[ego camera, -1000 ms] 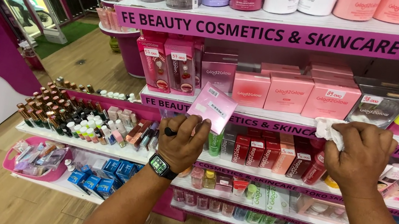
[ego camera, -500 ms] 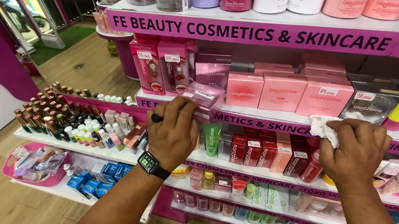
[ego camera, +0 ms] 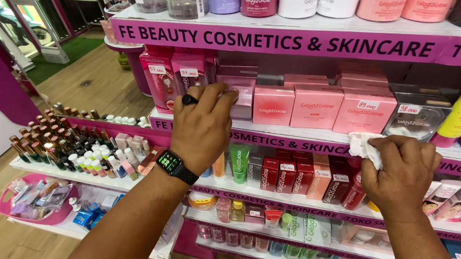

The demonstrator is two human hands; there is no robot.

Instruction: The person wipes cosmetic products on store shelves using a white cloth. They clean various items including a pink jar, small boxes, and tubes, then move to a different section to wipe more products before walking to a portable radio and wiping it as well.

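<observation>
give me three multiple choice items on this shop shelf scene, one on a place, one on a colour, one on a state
1. Where is the left hand?
A. at a pink box on the shelf
B. on the floor
C. in a basket

2. What colour is the cloth?
A. black
B. white
C. green

3. How is the right hand?
A. open and flat
B. in a pocket
C. closed in a grip on the cloth

Answers:
1. A, its fingers sit on the box between other pink boxes.
2. B, the crumpled cloth shows white at the shelf edge.
3. C, its fingers bunch the cloth.
</observation>
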